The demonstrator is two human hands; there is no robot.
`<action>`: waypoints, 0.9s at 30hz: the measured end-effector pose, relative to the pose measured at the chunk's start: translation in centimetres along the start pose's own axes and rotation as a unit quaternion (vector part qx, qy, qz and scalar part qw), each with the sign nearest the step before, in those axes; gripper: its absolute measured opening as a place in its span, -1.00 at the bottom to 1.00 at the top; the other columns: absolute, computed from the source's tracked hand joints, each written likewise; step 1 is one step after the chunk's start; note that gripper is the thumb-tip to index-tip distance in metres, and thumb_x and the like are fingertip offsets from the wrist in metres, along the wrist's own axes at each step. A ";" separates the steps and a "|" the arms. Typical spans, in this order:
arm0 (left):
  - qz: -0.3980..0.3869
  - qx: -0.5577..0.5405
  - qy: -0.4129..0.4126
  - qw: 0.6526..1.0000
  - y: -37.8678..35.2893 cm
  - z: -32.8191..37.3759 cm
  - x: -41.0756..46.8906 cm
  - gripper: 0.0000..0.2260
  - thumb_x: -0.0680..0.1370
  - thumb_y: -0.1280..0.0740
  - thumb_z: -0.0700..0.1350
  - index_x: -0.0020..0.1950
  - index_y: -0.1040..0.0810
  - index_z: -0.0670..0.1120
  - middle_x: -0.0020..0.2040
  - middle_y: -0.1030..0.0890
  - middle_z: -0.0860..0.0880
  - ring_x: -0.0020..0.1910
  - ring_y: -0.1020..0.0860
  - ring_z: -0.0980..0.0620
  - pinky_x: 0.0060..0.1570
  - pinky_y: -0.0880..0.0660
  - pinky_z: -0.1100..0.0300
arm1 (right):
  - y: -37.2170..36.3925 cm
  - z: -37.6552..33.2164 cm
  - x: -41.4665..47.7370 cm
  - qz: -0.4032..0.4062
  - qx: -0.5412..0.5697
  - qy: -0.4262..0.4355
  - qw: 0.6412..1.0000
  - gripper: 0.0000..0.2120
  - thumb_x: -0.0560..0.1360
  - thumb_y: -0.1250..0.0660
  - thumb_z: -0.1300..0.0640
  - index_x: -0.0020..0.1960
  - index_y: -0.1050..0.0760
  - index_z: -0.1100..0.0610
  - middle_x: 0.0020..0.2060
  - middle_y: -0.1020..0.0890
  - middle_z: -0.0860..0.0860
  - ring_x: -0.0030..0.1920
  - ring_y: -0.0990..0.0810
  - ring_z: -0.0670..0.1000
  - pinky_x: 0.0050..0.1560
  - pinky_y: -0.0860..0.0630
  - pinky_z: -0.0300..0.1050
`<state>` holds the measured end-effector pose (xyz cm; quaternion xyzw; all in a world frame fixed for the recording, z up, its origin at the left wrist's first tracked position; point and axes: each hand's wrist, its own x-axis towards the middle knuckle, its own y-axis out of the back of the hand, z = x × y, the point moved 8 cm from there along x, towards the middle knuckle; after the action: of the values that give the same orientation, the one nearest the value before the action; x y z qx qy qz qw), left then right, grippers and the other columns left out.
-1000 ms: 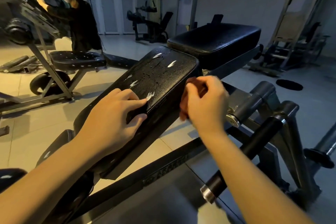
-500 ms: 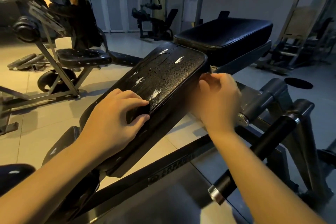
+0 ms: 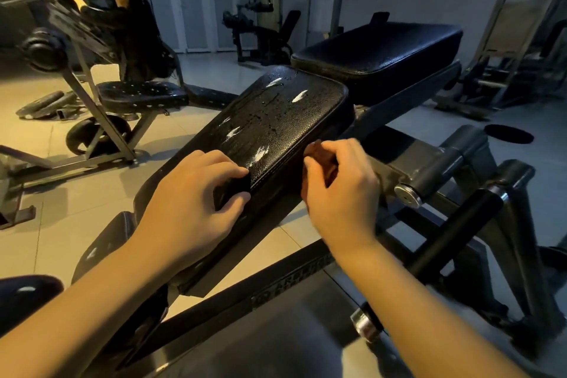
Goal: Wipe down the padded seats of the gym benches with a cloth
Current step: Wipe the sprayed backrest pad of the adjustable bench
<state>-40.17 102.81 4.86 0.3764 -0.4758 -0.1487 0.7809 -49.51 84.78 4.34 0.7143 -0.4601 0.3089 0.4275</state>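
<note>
Found left hand (image 3: 196, 202) clamped over the near left edge of the sloped seat pad (image 3: 276, 120), fingers curled on top, thumb tucked under the rim. Found right hand (image 3: 340, 193) closed round a bunched reddish cloth (image 3: 317, 152), pressed against the pad's right side wall just below the top seam; saw only a fold of cloth past the fingers. Recorded hands apart, one on either side of the pad.

Noted droplets and pale wet streaks (image 3: 260, 155) across the pad's top face, from beside the left fingertips up to the far end. Judged the top not yet wiped dry, the side wall in hand, and work on this pad midway at best. Logged flat pad (image 3: 377, 52) just beyond, dull, with no streaks visible; could not tell whether wiped. Logged a studded seat (image 3: 141, 95) on a machine well off to the left, flecked with bright spots, presumably also left to do.

Listed around: steel pivot cap (image 3: 406, 196) and black roller bar (image 3: 454, 230) close by the right wrist, likely to crowd a stroke down that side; frame beam (image 3: 276, 291) beneath the forearms; weight plates (image 3: 46, 104) on the floor far left; round dark mat (image 3: 509, 133) on the floor to the right; dark shape (image 3: 135, 27) on the left machine, person or hung garment not told.
</note>
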 end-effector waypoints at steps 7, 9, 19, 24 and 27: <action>-0.007 -0.030 0.009 0.999 0.3 -0.3 0.3 -0.71 0.51 -0.42 0.04 0.20 -0.66 0.00 0.07 -0.58 0.12 0.09 -0.49 0.11 0.06 -0.50 0.09 | -2.8 -3.8 -3.4 -0.124 -0.039 0.174 0.976 -0.85 0.59 -0.33 0.10 0.08 -0.57 0.16 -0.07 -0.56 0.04 -0.09 -0.54 0.03 -0.25 -0.55 -0.02; -0.007 -0.022 0.007 1.000 0.2 -0.2 0.2 -0.72 0.52 -0.42 0.03 0.20 -0.66 -0.01 0.06 -0.58 0.11 0.08 -0.49 0.10 0.05 -0.49 0.09 | -0.1 -0.6 0.3 -0.038 -0.028 0.060 0.997 -0.84 0.59 -0.36 0.08 0.09 -0.56 0.15 -0.04 -0.58 0.01 -0.07 -0.54 -0.04 -0.17 -0.54 -0.15; -0.013 -0.027 0.017 0.999 0.1 -0.2 0.0 -0.72 0.52 -0.43 -0.01 0.22 -0.65 0.00 0.09 -0.57 0.11 0.10 -0.49 0.12 0.03 -0.42 0.29 | -3.9 -5.0 -5.2 -0.162 -0.038 0.221 0.961 -0.88 0.58 -0.35 0.16 0.09 -0.54 0.17 -0.09 -0.53 0.06 -0.11 -0.51 0.04 -0.26 -0.54 -0.03; -0.017 -0.016 0.018 1.000 0.0 -0.1 -0.2 -0.70 0.54 -0.43 -0.02 0.27 -0.63 0.02 0.14 -0.57 0.12 0.13 -0.48 0.12 0.04 -0.41 0.26 | 1.2 2.6 2.2 0.011 -0.010 -0.028 1.000 -0.83 0.58 -0.39 0.12 0.13 -0.53 0.16 0.02 -0.56 0.01 0.00 -0.54 -0.05 -0.06 -0.58 -0.14; -0.012 -0.009 0.018 1.000 0.0 0.0 -0.4 -0.70 0.53 -0.43 -0.02 0.27 -0.62 0.03 0.14 -0.57 0.13 0.13 -0.48 0.14 0.08 -0.46 0.20 | 0.0 0.8 0.3 0.000 -0.035 -0.005 0.999 -0.84 0.57 -0.40 0.14 0.11 -0.52 0.17 -0.01 -0.55 0.01 -0.04 -0.51 -0.07 -0.14 -0.42 -0.36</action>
<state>-40.35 103.03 4.64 0.3778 -0.4562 -0.1555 0.7905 -49.40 83.98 4.23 0.7007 -0.4726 0.2886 0.4498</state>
